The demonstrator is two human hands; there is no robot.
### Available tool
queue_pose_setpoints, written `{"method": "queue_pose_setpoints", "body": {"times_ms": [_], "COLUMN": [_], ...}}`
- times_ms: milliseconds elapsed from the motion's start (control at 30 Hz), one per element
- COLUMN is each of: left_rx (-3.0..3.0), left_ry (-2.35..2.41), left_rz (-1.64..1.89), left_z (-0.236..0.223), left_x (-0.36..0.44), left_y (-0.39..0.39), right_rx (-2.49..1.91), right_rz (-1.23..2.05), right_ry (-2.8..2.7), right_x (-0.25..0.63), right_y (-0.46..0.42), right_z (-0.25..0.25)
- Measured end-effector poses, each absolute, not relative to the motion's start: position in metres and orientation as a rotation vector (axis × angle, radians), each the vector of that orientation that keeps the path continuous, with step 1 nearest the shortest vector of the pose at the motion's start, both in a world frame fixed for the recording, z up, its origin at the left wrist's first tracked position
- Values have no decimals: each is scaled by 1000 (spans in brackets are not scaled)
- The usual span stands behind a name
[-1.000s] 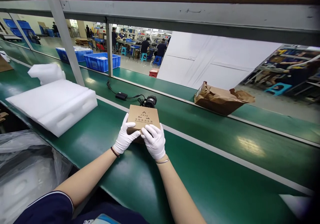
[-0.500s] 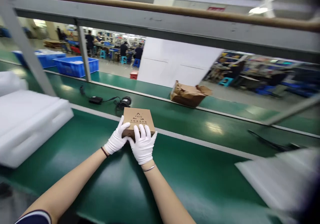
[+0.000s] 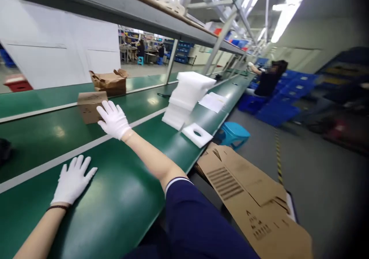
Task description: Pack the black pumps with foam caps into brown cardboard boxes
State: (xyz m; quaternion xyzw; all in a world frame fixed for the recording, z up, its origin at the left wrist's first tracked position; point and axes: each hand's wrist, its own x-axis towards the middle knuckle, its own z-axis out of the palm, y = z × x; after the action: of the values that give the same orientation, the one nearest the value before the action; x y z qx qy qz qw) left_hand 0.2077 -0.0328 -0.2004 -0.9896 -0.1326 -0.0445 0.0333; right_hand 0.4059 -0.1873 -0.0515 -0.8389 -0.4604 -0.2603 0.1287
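Observation:
A small brown cardboard box (image 3: 89, 106) stands on the green conveyor belt (image 3: 121, 197). My right hand (image 3: 113, 119), in a white glove, is stretched out beside the box's near right side with fingers spread, at or just off its edge. My left hand (image 3: 72, 181), also gloved, lies flat on the belt with fingers apart, well short of the box and holding nothing.
A torn brown box (image 3: 109, 82) sits behind the small box. A stack of white foam pieces (image 3: 187, 97) and a flat foam insert (image 3: 197, 134) lie further along the belt. Flattened cartons (image 3: 248, 197) lean below the belt's edge, near a blue stool (image 3: 233, 132). A person (image 3: 268, 80) works far down the line.
The view has swung to the right along the belt. Both hands have let go of the small box, which now stands further off; the left hand has dropped flat on the belt.

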Motion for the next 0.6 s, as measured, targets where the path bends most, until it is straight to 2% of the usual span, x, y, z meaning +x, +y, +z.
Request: {"method": "queue_pose_setpoints", "body": {"times_ms": [67, 100, 167, 267, 333, 400, 467, 600], "left_rx": [-3066, -3075, -3082, -3066, -3066, -3076, -3084, -3097], "left_ry": [-400, -408, -433, -457, -467, -479, -487, -470], "left_rz": [-81, -50, 6, 59, 81, 100, 113, 109], "left_z": [-199, -198, -194, -187, -183, -181, -180, -179], "left_x": [211, 211, 211, 209, 208, 207, 205, 201], "left_y": [-28, -28, -31, -36, -39, -40, -41, -42], "right_rx": [-2413, -2494, -2635, -2712, -2852, -3057, -3115, -3103], "right_rz": [-888, -897, -850, -737, -431, 148, 533, 589], "right_ry": [-1210, -930, -331, 62, 261, 542, 719, 659], "right_x": [390, 381, 367, 353, 342, 327, 311, 287], "right_y": [-277, -329, -435, -556, -596, -613, -622, -651], "right_z": [-55, -57, -66, -98, -133, -170, -198, -201]}}
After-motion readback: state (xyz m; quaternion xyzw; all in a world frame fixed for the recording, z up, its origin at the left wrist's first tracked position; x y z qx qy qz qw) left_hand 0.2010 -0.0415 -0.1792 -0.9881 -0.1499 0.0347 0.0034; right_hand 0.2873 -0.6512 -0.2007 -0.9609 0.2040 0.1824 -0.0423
